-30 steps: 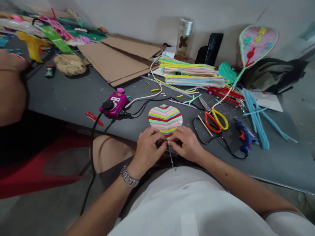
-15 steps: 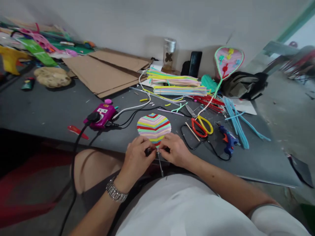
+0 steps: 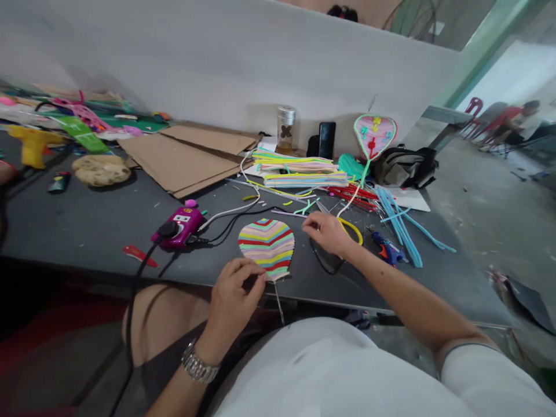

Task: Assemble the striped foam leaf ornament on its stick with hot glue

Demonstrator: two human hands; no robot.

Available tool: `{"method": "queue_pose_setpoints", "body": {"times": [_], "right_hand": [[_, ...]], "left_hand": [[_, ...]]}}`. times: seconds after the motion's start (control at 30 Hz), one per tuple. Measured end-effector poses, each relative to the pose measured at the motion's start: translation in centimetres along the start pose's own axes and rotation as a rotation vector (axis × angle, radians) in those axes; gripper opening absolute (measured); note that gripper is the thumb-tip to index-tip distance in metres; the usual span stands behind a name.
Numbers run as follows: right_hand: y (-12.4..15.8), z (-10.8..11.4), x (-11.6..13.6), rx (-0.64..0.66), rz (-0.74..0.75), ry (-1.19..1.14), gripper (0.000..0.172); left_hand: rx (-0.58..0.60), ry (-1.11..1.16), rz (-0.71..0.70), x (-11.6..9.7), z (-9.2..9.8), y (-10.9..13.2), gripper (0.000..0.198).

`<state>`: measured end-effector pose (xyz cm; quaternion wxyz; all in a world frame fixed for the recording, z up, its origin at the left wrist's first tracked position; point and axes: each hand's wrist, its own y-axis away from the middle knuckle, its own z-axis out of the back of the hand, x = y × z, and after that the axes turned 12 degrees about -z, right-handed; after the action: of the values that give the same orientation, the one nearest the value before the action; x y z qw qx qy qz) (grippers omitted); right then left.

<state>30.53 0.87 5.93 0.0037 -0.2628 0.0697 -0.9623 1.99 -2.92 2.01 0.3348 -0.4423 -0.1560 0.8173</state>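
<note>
A rounded piece made of striped pipe cleaners (image 3: 267, 243) lies at the desk's front edge, with a thin rod (image 3: 279, 304) running down from its narrow end. At that end my left hand (image 3: 237, 295) pinches a pale pipe cleaner (image 3: 282, 277), whose free end sticks out to the right. My right hand (image 3: 328, 233) is apart from the piece, over the scissors (image 3: 354, 229). Its fingers are curled with the tips together; whether anything is between them does not show. The scissors' yellow handle and blade tip show, and the red handle is hidden.
A blue glue gun (image 3: 386, 249) and light-blue pipe cleaners (image 3: 399, 229) lie to the right. Behind are pipe-cleaner bundles (image 3: 299, 174), a glass bottle (image 3: 285, 130) and a finished-looking pipe-cleaner fan (image 3: 376, 136). A purple power strip (image 3: 180, 226) with cables and cardboard (image 3: 186, 156) are left.
My right hand has let go of the striped piece's narrow end and moved right, over the scissors. My left hand stays at that end. The view has tilted up.
</note>
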Motion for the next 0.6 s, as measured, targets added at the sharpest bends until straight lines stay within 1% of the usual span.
{"method": "queue_pose_setpoints", "body": {"times": [0.07, 0.13, 0.2, 0.27, 0.37, 0.43, 0.53, 0.6], "right_hand": [[-2.5, 0.9, -2.1, -0.052, -0.053, 0.080, 0.011], [-4.8, 1.2, -3.6, -0.061, -0.080, 0.150, 0.015], [-6.7, 1.0, -4.5, -0.042, -0.076, 0.201, 0.021], [-8.0, 0.4, -4.7, -0.004, -0.050, 0.234, 0.026], [-9.2, -0.4, -4.6, 0.046, -0.003, 0.256, 0.023], [-9.6, -0.4, -4.5, 0.056, 0.024, 0.252, 0.019], [-9.8, 0.3, -3.9, 0.032, 0.062, 0.217, 0.017], [-9.2, 1.0, -3.2, -0.001, 0.081, 0.185, 0.016]], "left_hand": [[-0.064, 0.034, 0.016, 0.2, 0.4, 0.4, 0.015], [-0.126, 0.066, 0.058, 0.5, 0.7, 0.8, 0.017], [-0.171, 0.088, 0.100, 0.8, 0.9, 1.0, 0.018], [-0.186, 0.105, 0.124, 1.0, 1.1, 1.1, 0.018], [-0.184, 0.117, 0.133, 1.3, 1.3, 1.0, 0.018], [-0.190, 0.115, 0.143, 1.5, 1.5, 0.9, 0.018], [-0.216, 0.122, 0.163, 1.8, 1.6, 0.8, 0.018], [-0.236, 0.136, 0.173, 1.9, 1.7, 0.9, 0.017]]}}
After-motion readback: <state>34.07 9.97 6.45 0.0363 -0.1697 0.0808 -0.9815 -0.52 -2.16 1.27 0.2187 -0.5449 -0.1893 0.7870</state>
